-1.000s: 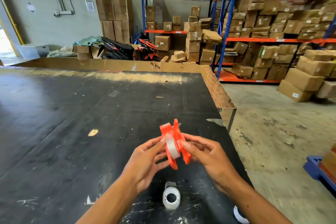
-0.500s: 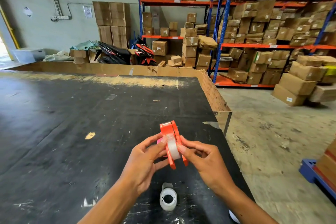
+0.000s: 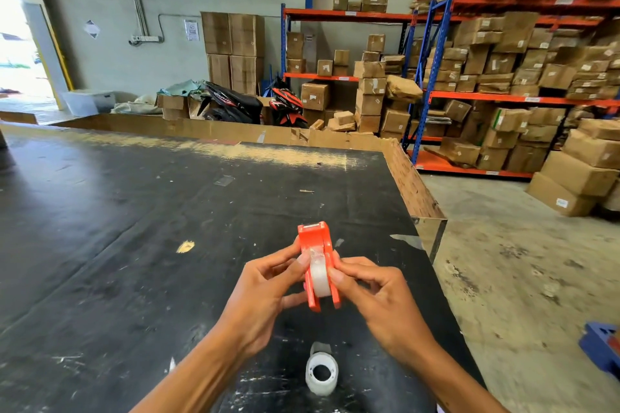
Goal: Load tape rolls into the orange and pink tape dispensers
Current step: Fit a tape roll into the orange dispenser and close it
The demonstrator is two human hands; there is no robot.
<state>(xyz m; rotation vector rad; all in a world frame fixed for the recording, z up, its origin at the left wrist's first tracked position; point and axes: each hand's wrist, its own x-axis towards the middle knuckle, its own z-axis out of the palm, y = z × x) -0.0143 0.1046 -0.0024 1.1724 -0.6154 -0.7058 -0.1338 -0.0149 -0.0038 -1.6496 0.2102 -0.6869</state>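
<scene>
I hold the orange tape dispenser upright above the black table, its cutter end pointing away from me. A clear tape roll sits between its two side plates. My left hand pinches the dispenser's left side, thumb on the roll. My right hand grips the right side with fingertips against the roll. A second clear tape roll lies flat on the table just below my hands. The pink dispenser is not visible.
The table's right edge runs close beside my right hand, with concrete floor beyond. Cardboard walls line the far table edge. Shelving racks with cardboard boxes stand at the back right. A blue pallet corner is at the lower right.
The dispenser's two halves, splayed apart one second ago, have closed around the roll. Both hands have kept their grip. The camera has tilted a little.
</scene>
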